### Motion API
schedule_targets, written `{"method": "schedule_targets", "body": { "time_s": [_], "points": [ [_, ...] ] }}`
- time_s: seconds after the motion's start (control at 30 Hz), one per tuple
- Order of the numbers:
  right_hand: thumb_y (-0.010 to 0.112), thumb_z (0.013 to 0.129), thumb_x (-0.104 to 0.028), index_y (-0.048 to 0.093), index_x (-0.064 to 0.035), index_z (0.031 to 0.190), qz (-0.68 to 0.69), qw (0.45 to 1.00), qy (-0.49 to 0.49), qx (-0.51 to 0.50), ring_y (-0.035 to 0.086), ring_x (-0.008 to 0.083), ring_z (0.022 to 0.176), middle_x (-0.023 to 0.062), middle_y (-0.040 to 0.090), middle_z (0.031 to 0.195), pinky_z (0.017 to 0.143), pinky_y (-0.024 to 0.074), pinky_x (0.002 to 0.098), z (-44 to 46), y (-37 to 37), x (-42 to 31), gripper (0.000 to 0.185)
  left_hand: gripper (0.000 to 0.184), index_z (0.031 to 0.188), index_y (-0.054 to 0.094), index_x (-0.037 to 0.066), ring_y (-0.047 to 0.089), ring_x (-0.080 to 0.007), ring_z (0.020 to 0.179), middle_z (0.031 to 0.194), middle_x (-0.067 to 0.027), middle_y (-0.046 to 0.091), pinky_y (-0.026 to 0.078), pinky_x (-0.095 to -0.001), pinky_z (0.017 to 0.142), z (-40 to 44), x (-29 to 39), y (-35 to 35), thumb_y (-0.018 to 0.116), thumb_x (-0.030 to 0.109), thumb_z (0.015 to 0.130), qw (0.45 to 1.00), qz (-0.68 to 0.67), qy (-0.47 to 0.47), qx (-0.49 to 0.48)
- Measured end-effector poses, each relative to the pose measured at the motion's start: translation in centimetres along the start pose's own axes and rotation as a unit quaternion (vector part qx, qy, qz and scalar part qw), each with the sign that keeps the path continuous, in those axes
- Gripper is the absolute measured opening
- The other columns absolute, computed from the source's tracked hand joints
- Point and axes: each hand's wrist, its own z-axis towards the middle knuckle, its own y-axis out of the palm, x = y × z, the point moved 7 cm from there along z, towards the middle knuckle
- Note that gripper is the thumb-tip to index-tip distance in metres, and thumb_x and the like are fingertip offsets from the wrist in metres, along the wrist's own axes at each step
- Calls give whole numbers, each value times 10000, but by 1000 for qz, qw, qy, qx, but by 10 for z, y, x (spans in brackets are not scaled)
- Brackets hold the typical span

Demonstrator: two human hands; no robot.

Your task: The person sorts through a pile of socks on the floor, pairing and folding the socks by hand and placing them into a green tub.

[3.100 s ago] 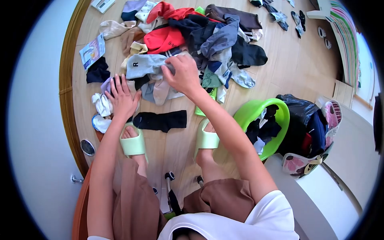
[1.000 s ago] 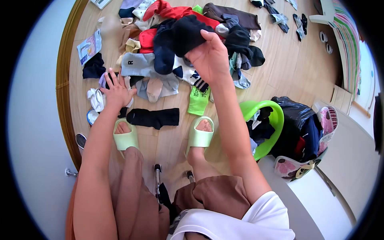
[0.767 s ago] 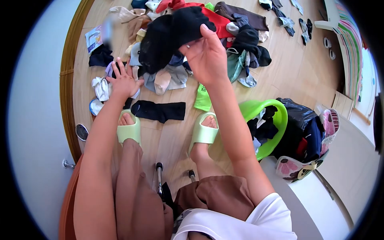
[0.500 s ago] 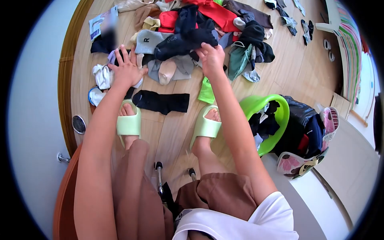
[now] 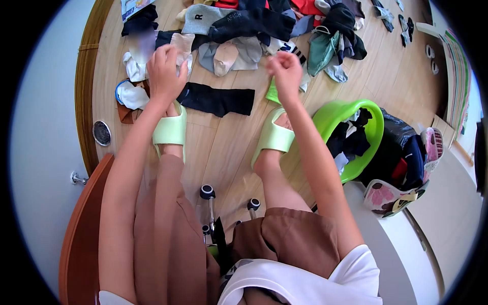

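My left hand (image 5: 166,73) hovers at the left side of the sock pile, fingers bent and thumb apart, close to a beige sock (image 5: 183,43). Below and right of it lies a flat black sock (image 5: 219,99). My right hand (image 5: 285,73) is curled, slightly blurred, with nothing visible in its fingers. It is above a bright green sock (image 5: 273,92), which it partly hides. Beyond both hands a dark sock with lettering (image 5: 251,24) stretches across the pile, beside a grey sock marked R (image 5: 206,19). A grey and pink sock bundle (image 5: 229,56) lies between the hands.
A green basin (image 5: 375,147) with dark clothes stands right of my feet, beside a floral bag (image 5: 384,195). Pale green slippers (image 5: 170,129) are on my feet. Paired socks (image 5: 384,18) lie at upper right. Chair casters (image 5: 207,191) sit between my legs.
My right hand has let go of the lettered dark sock, which now lies on the pile. My left hand's spread fingers have bent. The view has shifted, so the pile sits higher.
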Motion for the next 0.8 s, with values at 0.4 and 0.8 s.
{"method": "schedule_targets", "body": {
  "time_s": [0.4,0.8],
  "points": [
    [791,742,-100,651,-31,905,-395,889,-92,-211,648,340,864,144,662,888,775,525,413,-72,28,9,226,357,1033,626,-12,635,-337,923,956,-156,645,496,-418,827,-36,-3,20,794,137,756,969,-100,-7,-224],
    [574,680,154,601,-9,863,-166,908,-379,60,699,299,978,120,734,1065,829,544,342,35,-23,-143,246,299,1038,674,22,665,-207,1061,1145,-86,686,544,-284,852,84,55,-47,623,-135,789,933,-340,69,100]
  ]
}}
